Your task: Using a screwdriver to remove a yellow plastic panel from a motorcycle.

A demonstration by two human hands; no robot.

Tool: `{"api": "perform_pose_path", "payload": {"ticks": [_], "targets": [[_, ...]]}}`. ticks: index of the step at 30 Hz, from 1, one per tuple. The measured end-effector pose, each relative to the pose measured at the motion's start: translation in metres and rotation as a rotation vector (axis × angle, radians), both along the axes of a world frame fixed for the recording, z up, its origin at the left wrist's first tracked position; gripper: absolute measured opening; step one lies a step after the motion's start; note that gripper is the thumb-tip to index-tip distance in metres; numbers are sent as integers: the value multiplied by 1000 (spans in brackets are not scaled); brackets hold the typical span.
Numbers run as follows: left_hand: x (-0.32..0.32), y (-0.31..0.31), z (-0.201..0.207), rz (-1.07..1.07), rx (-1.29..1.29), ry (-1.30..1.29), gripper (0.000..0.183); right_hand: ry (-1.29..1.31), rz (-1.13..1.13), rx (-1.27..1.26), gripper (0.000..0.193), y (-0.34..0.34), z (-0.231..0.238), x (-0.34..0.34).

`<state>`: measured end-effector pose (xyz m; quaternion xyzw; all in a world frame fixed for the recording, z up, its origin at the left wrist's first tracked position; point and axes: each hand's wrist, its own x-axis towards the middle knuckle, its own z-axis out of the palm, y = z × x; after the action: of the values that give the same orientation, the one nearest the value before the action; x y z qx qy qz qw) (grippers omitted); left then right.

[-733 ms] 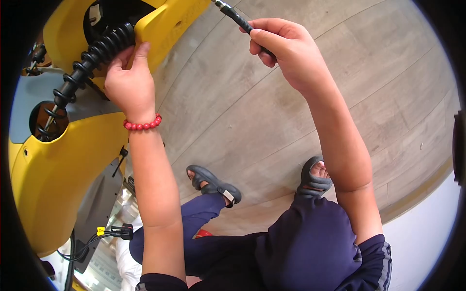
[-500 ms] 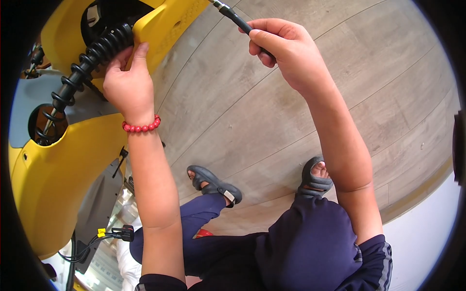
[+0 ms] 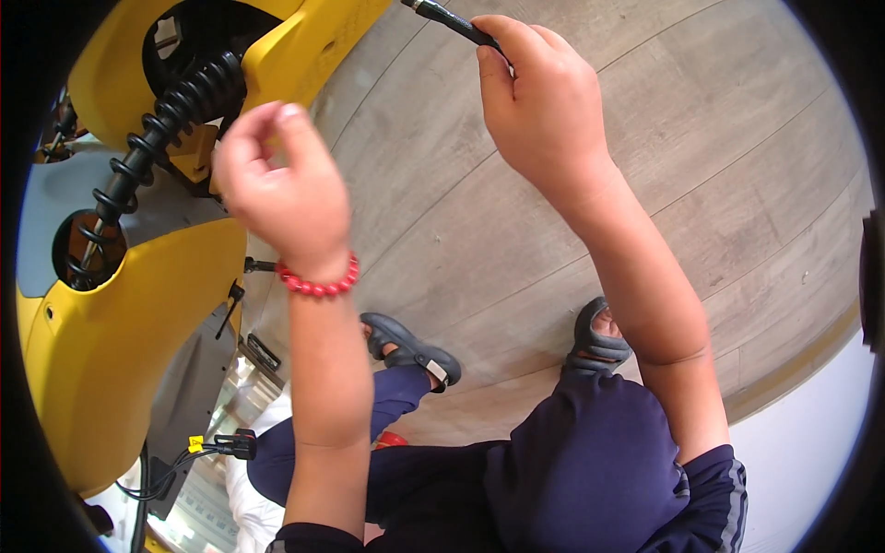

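My right hand is closed round the black textured handle of a hand tool. The tool's silver metal end reaches the top edge of the view, so its tip is cut off. My left hand, with a red bead bracelet at the wrist, hangs just right of a black coil-spring shock absorber. Its fingers are curled toward the thumb and slightly blurred; whether something small is between them cannot be made out. The shock absorber runs between yellow body panels, and my left hand appears apart from it.
A bundle of black cables with a connector and a yellow tag hangs at the lower left. Grey panels lie beside the yellow ones. My sandalled feet stand on the wood-look floor. A white wall is at the lower right.
My left hand has come away from the shock absorber's upper end, moving right and nearer to me. My right hand has turned over, knuckles now up, still holding the tool.
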<state>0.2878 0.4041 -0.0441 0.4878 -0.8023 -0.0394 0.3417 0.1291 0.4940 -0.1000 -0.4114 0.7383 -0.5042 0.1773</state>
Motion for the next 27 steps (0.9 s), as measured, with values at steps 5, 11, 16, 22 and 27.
{"api": "perform_pose_path", "payload": {"ticks": [5, 11, 16, 22, 27], "targets": [[-59, 12, -15, -193, 861, 438, 23, 104, 35, -49, 47, 7, 6, 2], [-76, -13, -29, -148, 1226, 800, 22, -21, 81, -157, 47, 11, 5, 2], [-63, -31, -31, -176, 1260, 830, 15, -246, 84, -254, 30, 12, 6, 6], [-66, -23, -33, -220, 1284, 899, 13, -1639, 53, -281, 35, 10, -4, 3], [-60, -29, -35, -276, 1343, 899, 17, -1643, 364, -92, 35, 13, -7, -9]]}}
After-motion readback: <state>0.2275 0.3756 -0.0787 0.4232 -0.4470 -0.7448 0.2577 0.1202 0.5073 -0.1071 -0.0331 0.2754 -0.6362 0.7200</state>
